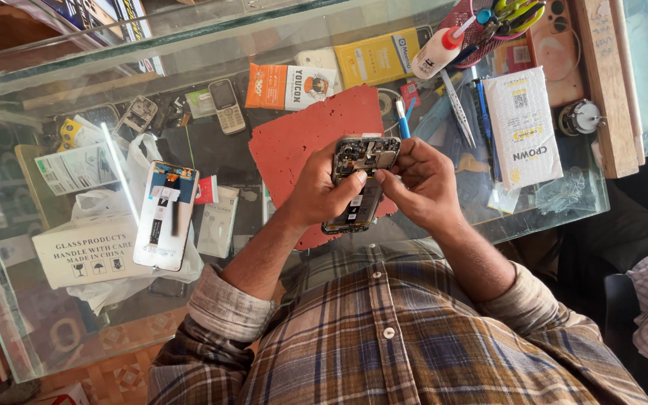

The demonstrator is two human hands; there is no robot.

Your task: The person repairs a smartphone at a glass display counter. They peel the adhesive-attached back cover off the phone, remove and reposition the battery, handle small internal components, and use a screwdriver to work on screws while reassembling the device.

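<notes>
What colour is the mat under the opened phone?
Red mat, seen in the head view, below the opened phone.

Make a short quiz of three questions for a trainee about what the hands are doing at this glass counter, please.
1. True or false: both hands grip the opened phone above the red mat.
2. Which lies on the glass to the left of the left hand?
A. a phone screen part
B. a hammer
C. a cup
3. Fill in: the white glue bottle has a ____ cap.

Key
1. True. The left hand holds it from the side, and the right hand has its fingers at the upper end.
2. A. The screen part lies on white bags.
3. Red.
</notes>
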